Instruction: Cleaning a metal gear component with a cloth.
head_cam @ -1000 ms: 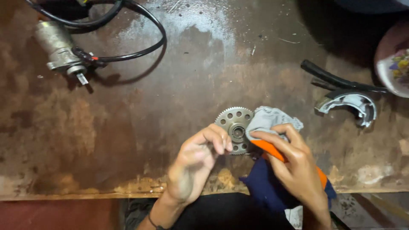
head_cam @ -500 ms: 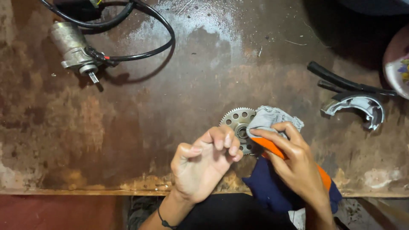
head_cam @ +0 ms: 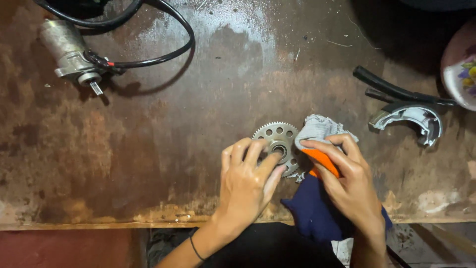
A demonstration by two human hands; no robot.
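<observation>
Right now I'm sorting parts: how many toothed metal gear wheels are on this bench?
1: the round grey toothed gear wheel lies near the bench's front edge, under the left hand's fingertips, beside the rag-holding right hand. Others may be hidden.

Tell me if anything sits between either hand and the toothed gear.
Nothing visible does. The left hand already rests its fingers on the gear, and the right hand presses a grey rag against the gear's edge.

A rusty brown worktop (head_cam: 148, 149) fills the view, its surface stained and scuffed, with a pale glare patch near the top centre. Its worn front edge runs along the bottom; below it lies a reddish floor (head_cam: 64, 248), dim and shadowed.
</observation>
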